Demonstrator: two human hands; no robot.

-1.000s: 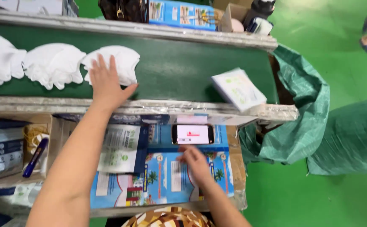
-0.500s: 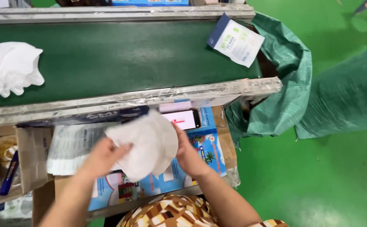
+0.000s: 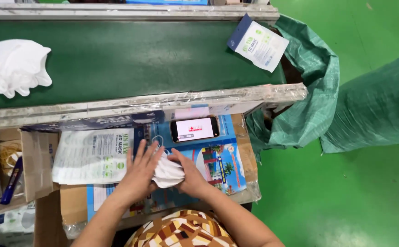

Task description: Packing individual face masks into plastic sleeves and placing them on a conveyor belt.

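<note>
Both my hands press a folded stack of white face masks (image 3: pixel 168 172) on the blue printed cardboard (image 3: pixel 218 167) in front of me. My left hand (image 3: pixel 141 170) lies flat on the stack's left side, fingers spread. My right hand (image 3: pixel 188 173) grips it from the right. A pile of flat printed mask pouches (image 3: pixel 92 155) lies just left of my left hand. A phone (image 3: pixel 194 128) with a lit screen rests just beyond the masks.
A green conveyor belt (image 3: pixel 131 55) runs across the top, carrying a pile of white masks (image 3: pixel 13 66) at left and a filled pouch (image 3: pixel 259 43) at its right end. A green woven sack (image 3: pixel 309 91) hangs open there. A cardboard box (image 3: pixel 37 164) and a blue pen (image 3: pixel 11 180) lie left.
My left hand took a stack of masks off the belt and brought it down; both hands have folded it small against the cardboard. The filled pouch rode right to the belt's end.
</note>
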